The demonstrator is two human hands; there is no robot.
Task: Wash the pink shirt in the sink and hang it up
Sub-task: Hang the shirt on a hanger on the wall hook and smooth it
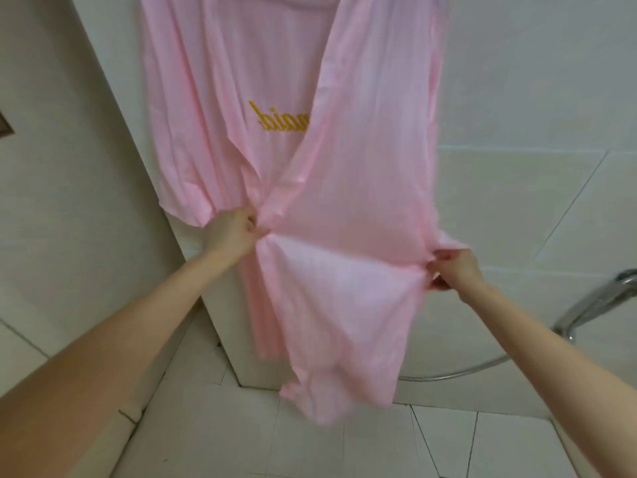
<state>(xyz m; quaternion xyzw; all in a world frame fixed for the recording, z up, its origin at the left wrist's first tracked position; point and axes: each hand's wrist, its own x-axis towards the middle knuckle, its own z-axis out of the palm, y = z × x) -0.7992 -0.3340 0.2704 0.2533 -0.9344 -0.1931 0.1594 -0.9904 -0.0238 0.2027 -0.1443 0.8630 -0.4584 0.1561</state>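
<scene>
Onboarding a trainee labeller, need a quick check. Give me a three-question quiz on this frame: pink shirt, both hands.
1. True or false: the pink fabric shirt lies in a sink.
2. Multiple choice: the left hand A) hangs free, B) grips the shirt's fabric, C) holds a brush.
3. Fill in: the embroidered lettering on the shirt is ___ in colour.

Key: 1 false, it hangs in front of the white tiled wall; 2 B; 3 yellow.
</scene>
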